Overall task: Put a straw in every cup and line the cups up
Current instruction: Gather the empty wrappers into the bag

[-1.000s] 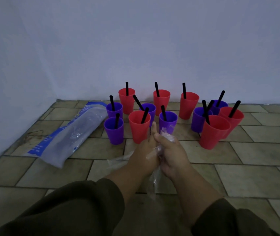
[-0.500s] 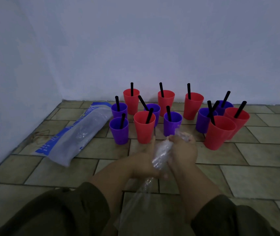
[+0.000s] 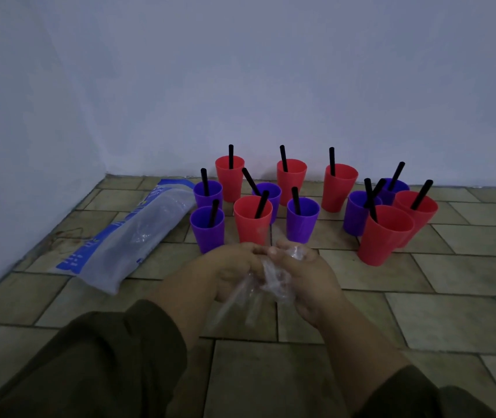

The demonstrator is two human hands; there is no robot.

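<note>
Several red cups (image 3: 252, 220) and purple cups (image 3: 301, 220) stand in a loose cluster on the tiled floor by the far wall. A black straw (image 3: 261, 204) leans in each one that I can see. In front of the cluster my left hand (image 3: 228, 271) and my right hand (image 3: 304, 282) are pressed together, both gripping a crumpled clear plastic wrapper (image 3: 272, 280). A loose tail of the wrapper hangs below the hands.
A long clear plastic sleeve with blue print (image 3: 132, 236) lies on the floor left of the cups, near the wall corner. White walls close the left and far sides. Bare tiled floor (image 3: 421, 312) stretches to the right and toward me.
Both hands have kept bunching the clear wrapper. The long hanging tail has been gathered up shorter into the hands. The cups and straws have not moved.
</note>
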